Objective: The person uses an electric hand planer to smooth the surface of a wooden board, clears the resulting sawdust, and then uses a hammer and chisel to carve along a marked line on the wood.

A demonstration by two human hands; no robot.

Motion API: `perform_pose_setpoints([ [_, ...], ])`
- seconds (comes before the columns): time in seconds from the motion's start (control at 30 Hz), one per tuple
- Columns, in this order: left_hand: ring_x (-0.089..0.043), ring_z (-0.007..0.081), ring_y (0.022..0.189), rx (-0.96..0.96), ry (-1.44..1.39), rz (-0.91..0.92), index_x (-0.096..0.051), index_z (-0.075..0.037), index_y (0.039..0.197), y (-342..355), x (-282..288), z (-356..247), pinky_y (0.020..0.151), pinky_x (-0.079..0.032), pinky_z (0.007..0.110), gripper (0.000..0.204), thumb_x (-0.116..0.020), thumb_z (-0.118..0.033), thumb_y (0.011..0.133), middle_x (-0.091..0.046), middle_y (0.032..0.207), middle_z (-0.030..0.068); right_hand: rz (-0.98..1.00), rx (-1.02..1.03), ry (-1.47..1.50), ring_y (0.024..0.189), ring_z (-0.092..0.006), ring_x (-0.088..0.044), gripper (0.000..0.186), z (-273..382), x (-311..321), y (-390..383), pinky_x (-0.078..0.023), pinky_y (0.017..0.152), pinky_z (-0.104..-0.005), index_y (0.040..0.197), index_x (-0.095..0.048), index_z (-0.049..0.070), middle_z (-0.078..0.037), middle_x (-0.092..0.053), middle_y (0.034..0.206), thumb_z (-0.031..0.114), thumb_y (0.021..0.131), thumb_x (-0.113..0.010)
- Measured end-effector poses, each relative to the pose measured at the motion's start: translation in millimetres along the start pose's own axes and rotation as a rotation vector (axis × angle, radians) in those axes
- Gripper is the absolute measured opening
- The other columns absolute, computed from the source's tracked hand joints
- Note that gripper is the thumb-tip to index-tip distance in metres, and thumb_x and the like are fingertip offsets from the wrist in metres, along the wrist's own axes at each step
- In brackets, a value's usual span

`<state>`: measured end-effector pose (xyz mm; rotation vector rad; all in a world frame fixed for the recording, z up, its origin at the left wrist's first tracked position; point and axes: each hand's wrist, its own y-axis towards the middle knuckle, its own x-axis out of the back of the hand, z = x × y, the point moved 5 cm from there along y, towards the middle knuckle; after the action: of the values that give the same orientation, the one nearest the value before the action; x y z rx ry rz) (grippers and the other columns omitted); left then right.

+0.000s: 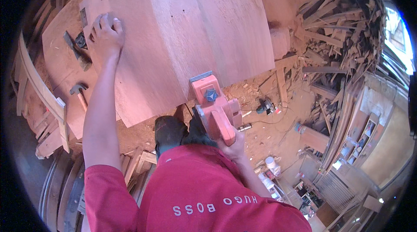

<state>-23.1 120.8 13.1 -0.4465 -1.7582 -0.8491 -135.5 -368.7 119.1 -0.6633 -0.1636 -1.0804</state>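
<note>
A wide wooden panel (143,58) with darker and paler bands lies in front of me. My left hand (106,36) rests on it close to its left edge, fingers apart and slightly bent. My right hand (234,147) is closed around the rear handle of an orange-red electric hand planer (215,108) with a blue front knob (211,95). The planer's front end meets the panel's near edge; whether its sole touches the wood is hidden. Left of the panel lie a claw hammer (79,89) and a wooden-handled tool (77,50), partly beside a small black object (80,40).
Beneath the panel is a larger wooden surface (61,71). A curved wooden strip (41,82) stands at the left. Scrap wood (336,36) is heaped at the right. A power tool (266,107) with a cord sits on the dusty floor (278,136); a white container (272,163) stands nearer.
</note>
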Motion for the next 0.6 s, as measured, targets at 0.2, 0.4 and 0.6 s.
perform_pose_setpoints([
  [0.2,-0.046,0.0328,0.135,0.002,-0.023,0.024,-0.057,-0.010,0.134,0,9,-7,0.113,-0.033,0.049,0.049,-0.051,-0.042,0.097,-0.052,0.144,0.0110,-0.037,0.015,0.035,0.072,-0.0260,-0.070,0.021,19,-14,28,-0.053,0.066,-0.0374,0.094,-0.065,0.002,-0.015,-0.068,0.078,0.011,0.076,-0.072],
  [0.4,-0.044,0.0303,0.137,0.008,-0.026,0.037,-0.057,-0.011,0.134,0,13,-9,0.111,-0.030,0.053,0.048,-0.052,-0.040,0.097,-0.051,0.144,0.0095,-0.051,0.121,0.094,0.075,-0.0224,-0.071,0.021,81,-40,119,-0.053,0.068,-0.0377,0.095,-0.066,0.001,-0.017,-0.069,0.078,0.014,0.080,-0.074],
  [0.6,-0.042,0.0291,0.139,-0.006,-0.001,0.056,-0.057,-0.011,0.134,2,18,-10,0.110,-0.029,0.054,0.047,-0.053,-0.038,0.095,-0.052,0.143,0.0094,-0.092,0.190,0.079,0.076,-0.0206,-0.071,0.021,146,-61,208,-0.053,0.068,-0.0377,0.092,-0.067,-0.001,-0.018,-0.069,0.077,0.016,0.082,-0.073],
])
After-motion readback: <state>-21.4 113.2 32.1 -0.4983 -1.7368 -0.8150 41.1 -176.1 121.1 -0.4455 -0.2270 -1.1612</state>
